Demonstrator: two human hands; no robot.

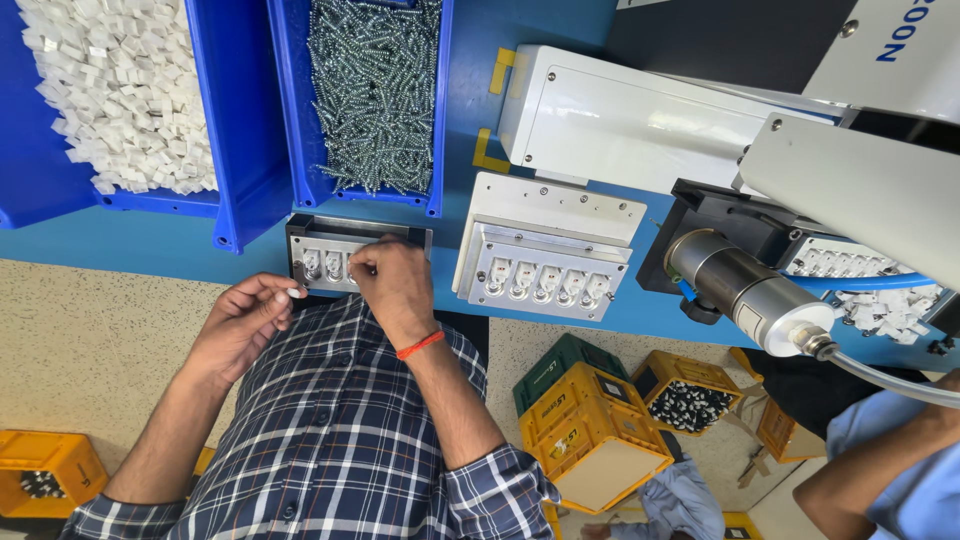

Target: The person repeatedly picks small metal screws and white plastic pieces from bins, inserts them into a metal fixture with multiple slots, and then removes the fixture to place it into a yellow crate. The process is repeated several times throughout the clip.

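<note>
Fingers [362, 262] of the right hand [392, 288] were pinched together over the dark fixture tray [318, 232], pressing at one of its small white sockets; what they nipped was too small to tell. Fingers of the left hand [240, 322] were curled shut on a small white piece [296, 293], held just beside the tray's left end, at nine o'clock from the right hand.

Going from largest to smallest: the blue counter [560, 20] carried everything. At one o'clock from the hands stood a white machine housing [640, 120], with a grey metal cylinder [745, 290] and its hose at three o'clock. At eleven o'clock sat a blue bin of white plastic pieces [120, 90], and at twelve o'clock a second blue bin of silver screws [375, 90]. A light grey fixture plate [545, 255] with five filled sockets lay just to the right of the dark tray, apart from it. Lower in the view were yellow crates [590, 430] and a green crate [565, 355]. An orange band [420, 345] circled the right wrist. Another person's blue sleeve [900, 450] showed at four o'clock.
</note>
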